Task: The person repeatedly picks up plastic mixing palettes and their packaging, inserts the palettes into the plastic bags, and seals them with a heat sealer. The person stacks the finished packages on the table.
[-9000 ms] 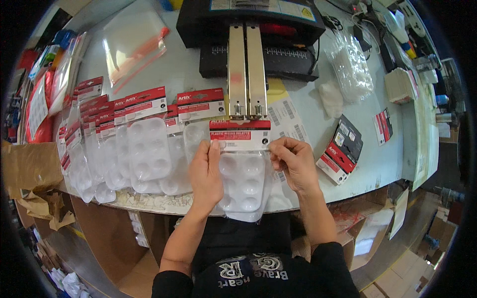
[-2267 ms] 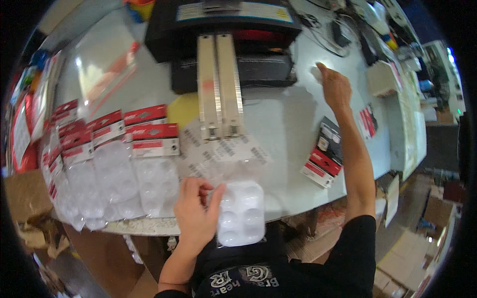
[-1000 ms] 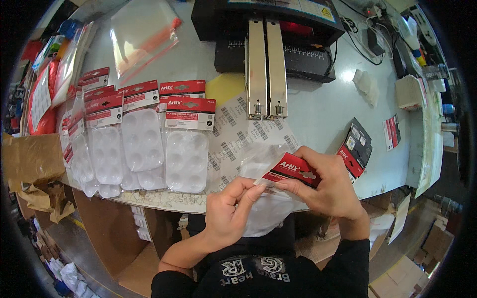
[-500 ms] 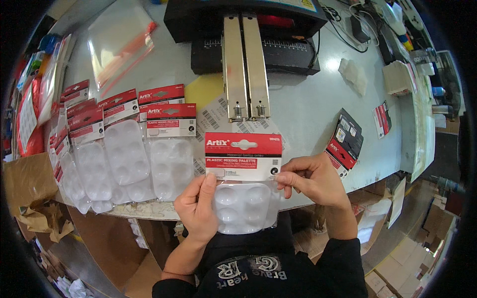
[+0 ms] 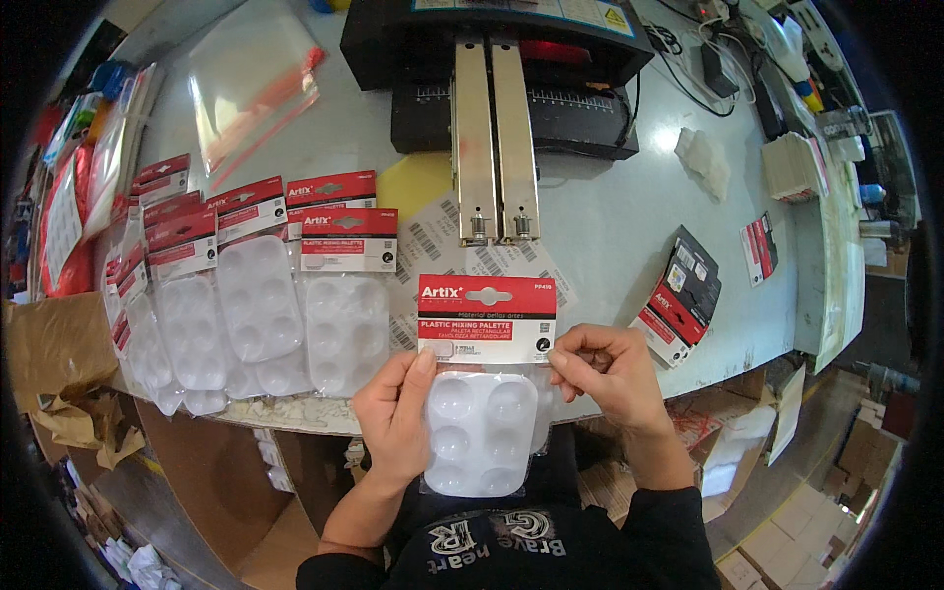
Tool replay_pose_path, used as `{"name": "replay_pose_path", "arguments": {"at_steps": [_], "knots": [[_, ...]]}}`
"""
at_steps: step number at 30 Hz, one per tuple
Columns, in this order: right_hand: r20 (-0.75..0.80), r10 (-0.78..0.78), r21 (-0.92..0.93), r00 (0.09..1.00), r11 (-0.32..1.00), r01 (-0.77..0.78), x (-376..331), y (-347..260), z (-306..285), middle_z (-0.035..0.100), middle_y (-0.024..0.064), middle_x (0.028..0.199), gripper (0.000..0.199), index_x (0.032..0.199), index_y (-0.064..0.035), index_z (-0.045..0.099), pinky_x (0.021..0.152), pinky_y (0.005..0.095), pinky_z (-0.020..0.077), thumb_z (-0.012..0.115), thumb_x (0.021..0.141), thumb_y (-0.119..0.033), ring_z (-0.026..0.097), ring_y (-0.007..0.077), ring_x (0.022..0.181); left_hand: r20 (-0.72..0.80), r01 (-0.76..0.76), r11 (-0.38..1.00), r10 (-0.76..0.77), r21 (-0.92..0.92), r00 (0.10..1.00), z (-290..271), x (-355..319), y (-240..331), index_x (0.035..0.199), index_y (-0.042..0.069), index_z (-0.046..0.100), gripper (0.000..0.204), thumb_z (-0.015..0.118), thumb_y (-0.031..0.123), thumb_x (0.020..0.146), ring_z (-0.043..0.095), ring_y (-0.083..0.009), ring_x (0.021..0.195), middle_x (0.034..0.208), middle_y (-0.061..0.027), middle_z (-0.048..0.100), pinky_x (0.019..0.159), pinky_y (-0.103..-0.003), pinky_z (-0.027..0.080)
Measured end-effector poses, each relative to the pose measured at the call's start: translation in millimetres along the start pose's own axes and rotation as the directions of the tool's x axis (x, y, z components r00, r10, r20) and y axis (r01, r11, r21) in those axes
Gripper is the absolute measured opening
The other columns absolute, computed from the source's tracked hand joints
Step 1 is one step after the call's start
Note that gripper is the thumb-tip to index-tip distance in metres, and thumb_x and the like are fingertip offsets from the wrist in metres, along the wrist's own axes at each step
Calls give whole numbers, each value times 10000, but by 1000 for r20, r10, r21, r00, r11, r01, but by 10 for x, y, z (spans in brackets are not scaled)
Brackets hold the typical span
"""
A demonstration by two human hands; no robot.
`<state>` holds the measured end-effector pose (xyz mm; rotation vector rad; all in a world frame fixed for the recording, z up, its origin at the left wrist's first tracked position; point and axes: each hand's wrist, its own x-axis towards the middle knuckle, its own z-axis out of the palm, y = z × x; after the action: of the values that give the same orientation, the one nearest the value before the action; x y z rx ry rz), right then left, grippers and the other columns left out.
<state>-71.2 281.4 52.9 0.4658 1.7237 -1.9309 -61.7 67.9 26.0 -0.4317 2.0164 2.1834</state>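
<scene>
A white plastic paint palette (image 5: 480, 433) in a clear bag hangs over the table's front edge, under a red and white header card (image 5: 488, 320). My left hand (image 5: 395, 408) pinches the card's lower left corner, thumb on top. At its lower right corner, my right hand (image 5: 610, 374) grips the card and bag between thumb and fingers. Just beyond the card are the two metal bars (image 5: 495, 147) of a black machine (image 5: 511, 113). To the left lie several bagged palettes (image 5: 348, 320) with the same kind of card, overlapping one another.
Loose header cards (image 5: 678, 295) lie at the right, with a smaller one (image 5: 758, 249) beyond. Clear plastic bags (image 5: 251, 88) are at the back left. Barcode label sheets (image 5: 442, 236) lie beneath the bars. Cables (image 5: 678, 69) run at the back right; cardboard boxes (image 5: 216, 482) stand below the table.
The bagged palette and both hands have come slightly nearer to me. The palette now hangs straighter beneath its card. The whole view has shifted a little.
</scene>
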Motion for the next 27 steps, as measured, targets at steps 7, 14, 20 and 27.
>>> {"name": "replay_pose_path", "arguments": {"at_steps": [7, 14, 20, 27], "knots": [[-11, -42, 15, 999, 999, 43, -47, 130, -34, 603, 27, 703, 86, 841, 22, 612, 535, 194, 436, 633, 848, -61, 534, 58, 579, 53, 23, 999, -24, 33, 998, -43, -42, -45, 834, -40, 586, 214, 511, 123, 950, 410, -38, 671, 711, 26, 532, 586, -199, 354], [-171, -165, 183, 971, 963, 195, 418, 133, 100, 586, 19, 716, 133, 823, -6, 614, 571, 215, 406, 603, 876, -128, 506, 72, 606, 2, -138, 983, 139, 120, 990, 216, 429, -48, 778, 1, 501, 258, 459, 176, 964, 383, -67, 655, 672, -10, 466, 614, -216, 366], [-249, -226, 288, 942, 911, 295, 823, 225, 72, 567, 18, 714, 99, 852, -11, 612, 577, 197, 385, 588, 889, -99, 488, 77, 614, 25, -64, 995, 66, -76, 997, 182, 903, -245, 742, -2, 479, 278, 490, 173, 958, 366, -46, 637, 667, 31, 464, 587, -198, 334], [-179, -331, 24, 926, 940, 341, 744, 161, -8, 624, 30, 750, 159, 898, 8, 651, 600, 206, 418, 605, 892, -144, 553, 91, 647, 110, -121, 991, 127, -58, 986, 66, 863, -349, 827, 20, 615, 241, 493, 180, 959, 496, -53, 705, 753, 27, 589, 646, -204, 387]]}}
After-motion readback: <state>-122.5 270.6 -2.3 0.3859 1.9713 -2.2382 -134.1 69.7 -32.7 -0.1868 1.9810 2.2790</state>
